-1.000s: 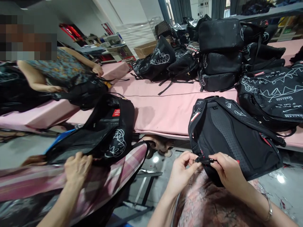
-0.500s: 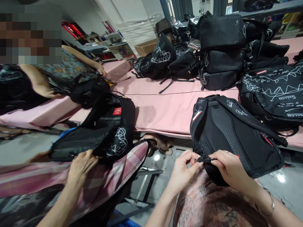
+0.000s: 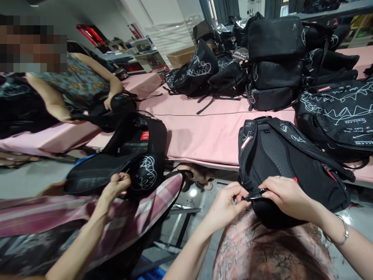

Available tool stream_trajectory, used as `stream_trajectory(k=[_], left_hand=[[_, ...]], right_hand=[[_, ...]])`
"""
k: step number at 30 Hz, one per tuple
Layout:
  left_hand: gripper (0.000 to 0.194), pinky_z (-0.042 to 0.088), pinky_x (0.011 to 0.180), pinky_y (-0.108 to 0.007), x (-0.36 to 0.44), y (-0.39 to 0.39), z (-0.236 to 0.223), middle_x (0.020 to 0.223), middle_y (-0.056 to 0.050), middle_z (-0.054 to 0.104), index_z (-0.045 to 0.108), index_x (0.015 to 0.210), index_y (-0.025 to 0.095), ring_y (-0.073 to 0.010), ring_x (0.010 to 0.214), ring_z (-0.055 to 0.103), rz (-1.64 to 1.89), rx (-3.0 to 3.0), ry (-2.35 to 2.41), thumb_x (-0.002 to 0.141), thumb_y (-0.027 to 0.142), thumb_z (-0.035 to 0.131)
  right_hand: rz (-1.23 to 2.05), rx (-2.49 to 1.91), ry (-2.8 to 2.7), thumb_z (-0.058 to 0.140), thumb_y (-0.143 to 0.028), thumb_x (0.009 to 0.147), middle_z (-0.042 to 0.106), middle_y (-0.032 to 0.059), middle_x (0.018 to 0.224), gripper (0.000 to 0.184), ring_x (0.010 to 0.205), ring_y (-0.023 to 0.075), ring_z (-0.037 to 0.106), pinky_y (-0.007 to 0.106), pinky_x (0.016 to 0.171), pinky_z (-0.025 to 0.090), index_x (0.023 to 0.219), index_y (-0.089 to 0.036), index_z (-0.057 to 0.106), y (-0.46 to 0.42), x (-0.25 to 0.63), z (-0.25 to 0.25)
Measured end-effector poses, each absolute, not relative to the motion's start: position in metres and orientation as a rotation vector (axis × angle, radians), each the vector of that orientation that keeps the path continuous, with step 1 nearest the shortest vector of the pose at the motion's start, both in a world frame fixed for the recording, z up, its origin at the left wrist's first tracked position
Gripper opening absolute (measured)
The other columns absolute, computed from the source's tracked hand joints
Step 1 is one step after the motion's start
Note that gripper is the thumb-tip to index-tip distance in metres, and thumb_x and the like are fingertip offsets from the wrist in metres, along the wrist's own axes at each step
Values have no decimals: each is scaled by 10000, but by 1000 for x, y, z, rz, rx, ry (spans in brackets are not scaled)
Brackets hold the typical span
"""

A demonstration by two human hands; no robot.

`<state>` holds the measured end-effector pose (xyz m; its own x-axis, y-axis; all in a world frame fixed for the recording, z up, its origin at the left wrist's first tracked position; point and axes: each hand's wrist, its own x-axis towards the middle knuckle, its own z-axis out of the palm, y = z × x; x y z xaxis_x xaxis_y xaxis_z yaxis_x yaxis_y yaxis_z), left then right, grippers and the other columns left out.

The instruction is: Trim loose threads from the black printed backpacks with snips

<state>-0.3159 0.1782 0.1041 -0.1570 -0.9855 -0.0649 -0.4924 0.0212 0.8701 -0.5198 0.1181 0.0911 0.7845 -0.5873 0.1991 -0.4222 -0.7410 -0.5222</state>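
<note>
A black backpack (image 3: 309, 171) leans on the table edge and my lap, its padded back panel and shoulder straps facing up. At its lower left corner, my left hand (image 3: 230, 204) pinches the end of a black strap (image 3: 247, 197) between thumb and fingers. My right hand (image 3: 287, 196) is closed on small dark thread snips (image 3: 257, 195), whose shiny blade points left toward that strap. Both hands are close together, just above the bag's bottom edge. The fingers partly cover the snips' handle.
A co-worker's hand (image 3: 118, 184) works at an open black backpack (image 3: 148, 171) on my left. Another person (image 3: 84, 77) handles a bag farther back. Black bags (image 3: 275, 39) are stacked on the pink table (image 3: 201, 136). A patterned backpack (image 3: 340, 112) lies at the right.
The blade in my right hand now shows beside the strap, and my hands are slightly farther apart. The neighbour's hand has lifted up and right from the open bag's edge.
</note>
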Motion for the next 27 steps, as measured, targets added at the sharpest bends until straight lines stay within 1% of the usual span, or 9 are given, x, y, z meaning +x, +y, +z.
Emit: stream_trajectory(k=[3,14,20,27], left_hand=[[82,306,583,-201,-316,178,105,608,27,422,571,620,121,-86,617,412,-1076,1525,-1731,695,127,604],[60,307,586,-194,-314,175,103,623,32,436,578,639,128,-75,606,420,-1101,1554,-1767,684,125,617],[43,305,581,-193,-315,173,105,606,30,436,591,638,131,-81,605,421,-1083,1559,-1796,670,126,619],[50,305,570,-196,-315,173,105,606,28,439,596,631,135,-85,597,422,-1129,1545,-1781,678,139,610]], right_hand=[[-454,-2522,735,361,-229,917,596,48,826,211,776,162,539,277,715,377,908,-158,559,116,-518,93],[-306,-2578,735,378,-259,926,581,37,814,206,783,165,536,273,707,364,903,-162,559,108,-521,102],[-309,-2582,691,374,-279,933,583,31,809,221,788,157,538,266,702,361,888,-166,559,105,-519,100],[-322,-2575,601,418,-274,919,590,15,799,179,756,141,534,251,672,353,880,-175,562,99,-516,97]])
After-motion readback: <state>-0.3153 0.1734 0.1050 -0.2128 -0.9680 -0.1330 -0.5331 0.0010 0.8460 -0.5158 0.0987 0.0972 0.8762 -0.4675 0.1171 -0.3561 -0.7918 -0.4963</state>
